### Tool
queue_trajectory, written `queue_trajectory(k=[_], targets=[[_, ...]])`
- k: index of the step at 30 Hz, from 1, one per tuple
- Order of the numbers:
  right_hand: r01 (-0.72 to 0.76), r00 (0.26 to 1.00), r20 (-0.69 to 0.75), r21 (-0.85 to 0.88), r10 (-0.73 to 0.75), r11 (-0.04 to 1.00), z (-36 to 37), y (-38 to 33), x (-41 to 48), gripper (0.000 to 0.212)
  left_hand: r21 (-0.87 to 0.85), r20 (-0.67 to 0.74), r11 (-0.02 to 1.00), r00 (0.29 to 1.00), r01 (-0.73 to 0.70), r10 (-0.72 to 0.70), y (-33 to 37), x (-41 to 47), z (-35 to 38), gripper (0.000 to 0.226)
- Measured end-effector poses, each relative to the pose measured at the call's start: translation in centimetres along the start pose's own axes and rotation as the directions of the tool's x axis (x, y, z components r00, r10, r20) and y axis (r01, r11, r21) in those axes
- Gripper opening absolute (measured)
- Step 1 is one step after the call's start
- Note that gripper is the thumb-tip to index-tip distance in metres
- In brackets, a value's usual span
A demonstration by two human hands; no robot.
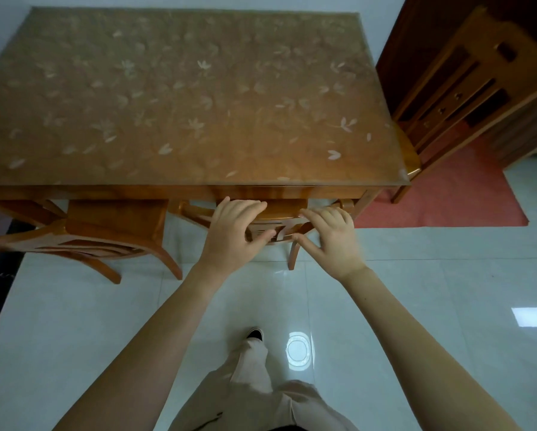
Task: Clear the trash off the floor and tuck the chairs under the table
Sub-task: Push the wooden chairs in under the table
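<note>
A wooden table (292, 189) with a leaf-patterned cover fills the upper half of the head view. Directly in front of me a wooden chair (284, 214) stands pushed under the table's front edge, only its backrest top and rear legs showing. My left hand (234, 234) and my right hand (330, 237) both rest on the top rail of that backrest, fingers curled over it. A second wooden chair (105, 234) stands tucked in to the left. A third chair (456, 91) stands at the table's right end, its seat partly under the table. No trash shows on the floor.
Glossy white tiles (416, 306) cover the floor around me. A red mat (453, 197) lies under the right-hand chair. A dark wooden door (416, 32) stands at the upper right. My leg and shoe (254, 335) are below my hands.
</note>
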State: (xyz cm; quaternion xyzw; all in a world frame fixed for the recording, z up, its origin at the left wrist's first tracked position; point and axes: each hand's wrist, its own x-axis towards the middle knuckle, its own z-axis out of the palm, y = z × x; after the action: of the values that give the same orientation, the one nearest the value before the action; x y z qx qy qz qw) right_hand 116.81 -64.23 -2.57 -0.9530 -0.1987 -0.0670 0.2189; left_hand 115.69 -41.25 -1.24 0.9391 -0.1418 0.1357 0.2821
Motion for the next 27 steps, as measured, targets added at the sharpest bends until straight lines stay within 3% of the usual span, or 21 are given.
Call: queue_trajectory(k=[5, 14, 27], targets=[[-0.024, 0.998, -0.068, -0.142, 0.014, 0.99, -3.4, 0.0, -7.4, 0.056, 0.055, 0.09, 0.982, 0.98, -0.182, 0.177, 5.4, -3.4, 0.2, 0.047], [-0.432, 0.902, -0.056, -0.084, 0.428, 0.898, -5.5, -0.1, -24.6, 0.068, 0.031, 0.444, 0.954, 0.859, -0.297, 0.253, 14.1, -12.3, 5.3, 0.056], [-0.668, 0.729, -0.23, -0.033, 0.644, 0.744, -12.3, 6.0, -34.2, 0.059, -0.134, 0.391, 0.865, 0.776, -0.484, 0.495, 26.7, -9.4, 11.2, 0.049]])
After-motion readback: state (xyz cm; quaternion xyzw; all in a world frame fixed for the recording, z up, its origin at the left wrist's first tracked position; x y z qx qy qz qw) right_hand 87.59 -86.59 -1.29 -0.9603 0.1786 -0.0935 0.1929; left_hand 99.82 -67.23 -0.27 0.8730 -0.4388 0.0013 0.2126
